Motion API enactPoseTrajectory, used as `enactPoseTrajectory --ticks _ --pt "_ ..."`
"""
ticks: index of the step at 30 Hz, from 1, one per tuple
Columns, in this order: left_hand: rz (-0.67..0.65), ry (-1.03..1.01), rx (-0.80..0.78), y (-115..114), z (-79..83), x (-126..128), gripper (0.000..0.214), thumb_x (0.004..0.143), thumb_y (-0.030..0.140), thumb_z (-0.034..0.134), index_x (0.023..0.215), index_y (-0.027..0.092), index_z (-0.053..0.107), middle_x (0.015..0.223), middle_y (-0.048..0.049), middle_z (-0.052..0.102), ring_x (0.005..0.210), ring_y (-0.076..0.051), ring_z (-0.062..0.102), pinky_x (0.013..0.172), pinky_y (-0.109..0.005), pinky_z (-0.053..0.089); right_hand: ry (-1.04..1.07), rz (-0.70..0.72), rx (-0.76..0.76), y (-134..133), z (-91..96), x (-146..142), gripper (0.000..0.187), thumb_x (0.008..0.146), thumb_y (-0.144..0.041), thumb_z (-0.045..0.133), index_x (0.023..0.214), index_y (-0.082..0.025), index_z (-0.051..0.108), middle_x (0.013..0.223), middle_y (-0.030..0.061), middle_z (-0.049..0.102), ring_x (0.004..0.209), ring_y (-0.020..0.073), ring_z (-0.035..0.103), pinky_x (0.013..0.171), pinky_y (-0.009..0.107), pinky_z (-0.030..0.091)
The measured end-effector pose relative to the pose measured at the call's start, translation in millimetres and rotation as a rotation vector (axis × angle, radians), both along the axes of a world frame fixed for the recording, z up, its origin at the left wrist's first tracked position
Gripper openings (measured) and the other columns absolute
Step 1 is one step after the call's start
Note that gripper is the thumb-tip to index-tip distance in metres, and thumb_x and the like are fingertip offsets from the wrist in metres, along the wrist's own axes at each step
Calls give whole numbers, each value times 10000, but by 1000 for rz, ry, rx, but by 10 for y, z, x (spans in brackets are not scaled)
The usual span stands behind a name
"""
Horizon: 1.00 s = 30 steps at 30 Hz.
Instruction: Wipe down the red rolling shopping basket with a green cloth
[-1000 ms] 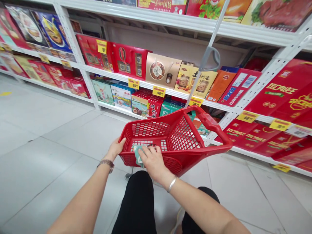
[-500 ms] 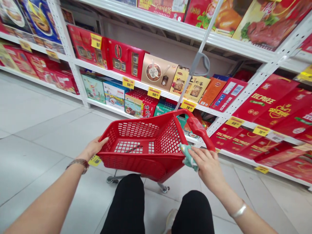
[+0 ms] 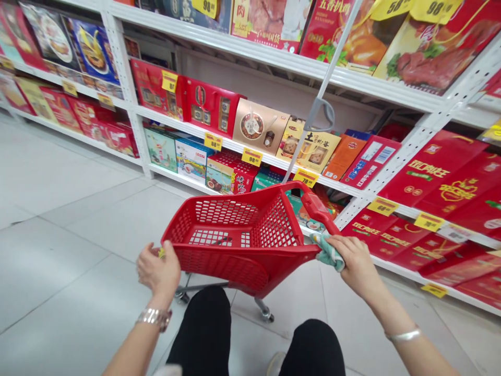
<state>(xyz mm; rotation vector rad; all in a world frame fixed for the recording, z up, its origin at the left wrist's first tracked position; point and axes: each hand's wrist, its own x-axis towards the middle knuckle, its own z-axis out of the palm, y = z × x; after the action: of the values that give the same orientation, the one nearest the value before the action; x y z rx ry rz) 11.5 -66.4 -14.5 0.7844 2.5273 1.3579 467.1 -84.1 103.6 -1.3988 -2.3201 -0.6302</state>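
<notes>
A small red plastic shopping cart (image 3: 223, 271) with a perforated basket stands in front of my knees, tilted in view. My left hand (image 3: 158, 269) is at the left end of the basket, its fingers curled round a small yellow tag (image 3: 161, 253) that is mostly hidden. My right hand (image 3: 352, 258) is closed on a folded teal cloth (image 3: 330, 253) with white and yellow patches. The cloth lies against the near corner of the basket, by the lower end of the red handle (image 3: 317, 207). Through the basket's holes, the floor shows.
White metal shelves (image 3: 250, 141) hold rows of boxed food with yellow price tags (image 3: 306, 177). A grey pole with a loop grip (image 3: 324, 115) rises behind the cart. Red boxes (image 3: 426, 162) fill the right bay. Grey tiles (image 3: 78, 250) cover the floor.
My left hand has come off the basket's rim and turned, with the yellow tag now between thumb and fingers. My right hand and the cloth have shifted right along the cart's corner.
</notes>
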Motion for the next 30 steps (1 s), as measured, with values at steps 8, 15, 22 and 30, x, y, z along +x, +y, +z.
enactPoseTrajectory --ticks 8,15,22,30 --pt "-230 -217 -135 -33 45 540 958 884 650 513 1567 17 289 1517 -381 449 1450 -491 429 1133 -669 379 -29 -10 44 -121 -32 -135 559 777 4 499 1241 -235 699 1214 92 746 1068 267 602 879 394 405" --pt "-3 -144 -98 79 174 225 899 824 635 617 1472 54 390 1546 -355 396 1472 -479 395 1147 -651 369 -88 -50 64 -98 -22 93 518 823 -31 507 1244 -270 693 1251 57 755 1053 262 626 873 416 404" --pt "-299 -348 82 379 -39 -211 733 807 482 674 1431 137 505 1491 -257 570 1404 -422 525 1175 -587 382 -47 -37 193 -47 42 -361 539 844 -63 535 1330 -261 661 1240 103 754 1046 306 614 934 479 384" --pt "-594 -518 264 425 -237 -135 582 787 217 503 1353 144 619 1201 -127 766 1105 -260 714 1027 -414 551 43 390 -29 130 -591 -2334 452 925 -79 634 1332 -273 658 1343 81 701 1131 268 571 1018 475 355"
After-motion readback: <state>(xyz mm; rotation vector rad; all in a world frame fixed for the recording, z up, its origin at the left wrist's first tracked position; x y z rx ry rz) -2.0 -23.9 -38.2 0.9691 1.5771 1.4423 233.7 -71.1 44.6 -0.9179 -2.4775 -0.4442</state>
